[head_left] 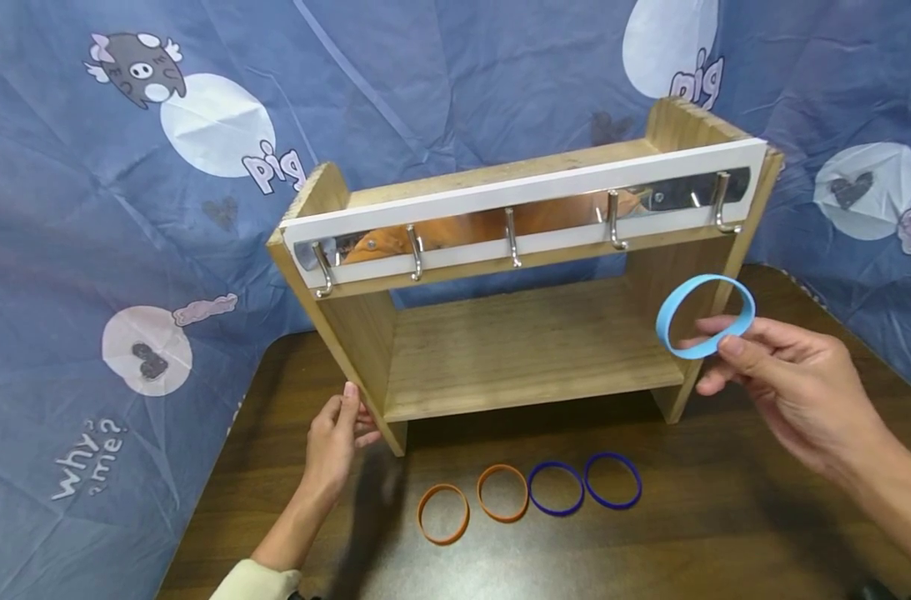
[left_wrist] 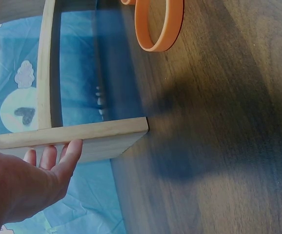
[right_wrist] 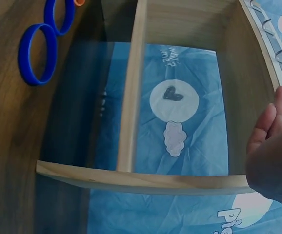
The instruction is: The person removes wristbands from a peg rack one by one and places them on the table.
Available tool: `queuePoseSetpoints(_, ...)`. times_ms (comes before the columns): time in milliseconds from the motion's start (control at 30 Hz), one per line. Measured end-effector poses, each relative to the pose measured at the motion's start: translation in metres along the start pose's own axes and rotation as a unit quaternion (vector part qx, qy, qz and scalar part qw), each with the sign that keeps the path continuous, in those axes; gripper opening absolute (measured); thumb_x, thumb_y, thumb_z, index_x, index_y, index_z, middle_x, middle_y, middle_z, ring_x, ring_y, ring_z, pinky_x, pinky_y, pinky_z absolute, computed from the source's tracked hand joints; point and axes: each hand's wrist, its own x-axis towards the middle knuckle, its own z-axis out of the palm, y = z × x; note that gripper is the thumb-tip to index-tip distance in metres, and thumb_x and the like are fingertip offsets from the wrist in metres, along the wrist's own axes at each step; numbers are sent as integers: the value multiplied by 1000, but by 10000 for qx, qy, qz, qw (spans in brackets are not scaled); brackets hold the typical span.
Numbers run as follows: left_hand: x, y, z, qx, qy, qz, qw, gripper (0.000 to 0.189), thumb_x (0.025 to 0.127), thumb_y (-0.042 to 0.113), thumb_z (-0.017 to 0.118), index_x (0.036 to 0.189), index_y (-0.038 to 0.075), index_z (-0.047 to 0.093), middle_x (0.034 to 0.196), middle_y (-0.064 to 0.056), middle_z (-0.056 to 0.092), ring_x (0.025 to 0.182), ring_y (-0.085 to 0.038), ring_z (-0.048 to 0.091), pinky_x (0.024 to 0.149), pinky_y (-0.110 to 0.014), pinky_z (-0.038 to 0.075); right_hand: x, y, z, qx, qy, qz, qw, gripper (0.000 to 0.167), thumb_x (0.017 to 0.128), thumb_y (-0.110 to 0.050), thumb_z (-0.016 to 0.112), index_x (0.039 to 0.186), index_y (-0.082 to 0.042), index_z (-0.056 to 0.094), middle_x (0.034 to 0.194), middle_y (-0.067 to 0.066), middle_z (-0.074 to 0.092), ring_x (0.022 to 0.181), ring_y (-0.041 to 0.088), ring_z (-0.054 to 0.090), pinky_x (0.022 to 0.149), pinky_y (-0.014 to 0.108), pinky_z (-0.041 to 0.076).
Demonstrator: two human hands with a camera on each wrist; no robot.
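Note:
My right hand (head_left: 808,379) pinches a light blue silicone wristband (head_left: 668,315) between thumb and fingers, in front of the right end of a wooden shelf unit (head_left: 530,350). In the right wrist view only a sliver of that band shows at the right edge. Along the shelf's top front runs a white rail (head_left: 455,197) with several metal hooks (head_left: 511,237), no bands on them. My left hand (head_left: 333,437) touches the outer side of the shelf's left panel (left_wrist: 107,129) low down, its thumb at the front edge.
On the dark wooden table (head_left: 545,558), before the shelf, lie two orange wristbands (head_left: 443,541) (head_left: 503,518) and two dark blue wristbands (head_left: 556,511) (head_left: 613,504) in a row. A blue printed cloth (head_left: 440,75) hangs behind and at both sides.

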Motion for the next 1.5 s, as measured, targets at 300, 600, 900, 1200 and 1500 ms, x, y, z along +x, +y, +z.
queuePoseSetpoints(300,0,-1,0,-28,-1,-9,10000,51,104,42,36,99,-7,50,103,-17,55,95,-23,61,82,-33,60,-7,3,-7,-860,349,543,9942,27,95,16,42,110,11,65,118,12,66,71,21,70,83,23,54)
queuePoseSetpoints(600,0,-1,0,-68,17,-11,10000,50,104,42,37,97,-6,49,102,-16,55,93,-22,61,82,-32,60,-12,7,-9,-1249,357,1016,9863,26,96,12,46,109,6,67,114,6,68,71,19,69,75,25,56)
queuePoseSetpoints(900,0,-1,0,-83,-35,-20,10000,49,104,42,36,98,-5,49,104,-16,55,95,-22,61,83,-33,59,-19,16,-11,-1685,330,1390,9753,24,96,8,50,110,2,69,109,3,70,68,17,68,76,24,52)
queuePoseSetpoints(1200,0,-1,0,-80,-38,-21,10000,49,104,41,36,98,-6,49,105,-17,54,95,-23,61,83,-34,59,-24,21,-16,-1929,400,1700,9655,22,97,3,53,108,-3,71,110,2,70,65,18,67,76,24,52)
queuePoseSetpoints(1500,0,-1,0,-95,-38,-53,9999,50,104,43,36,99,-5,49,105,-17,54,95,-23,61,84,-33,59,-25,23,-18,-2093,264,1800,9608,21,96,2,53,106,-3,71,110,0,70,65,19,67,80,23,50)
